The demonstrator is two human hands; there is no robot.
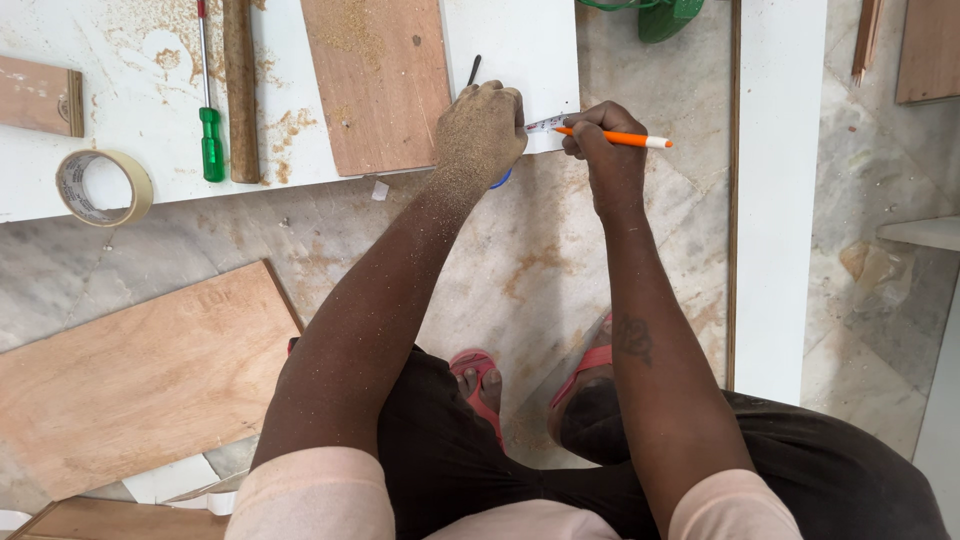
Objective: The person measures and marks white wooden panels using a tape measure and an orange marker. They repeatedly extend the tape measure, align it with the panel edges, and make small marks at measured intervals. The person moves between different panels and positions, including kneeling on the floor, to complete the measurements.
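Sawdusty white board, left hand fisted on it, right hand fingers pinching orange pen

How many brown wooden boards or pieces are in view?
6, perhaps more beyond the frame: a small block top left, a panel beside the left hand, a large board lower left, another at the bottom edge, a piece and strips top right.

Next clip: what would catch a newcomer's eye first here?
The two hands at the top centre: the sawdust-covered left hand presses on the white board, while the right hand holds an orange pen at its edge. Further left lie a green screwdriver and a tape roll.
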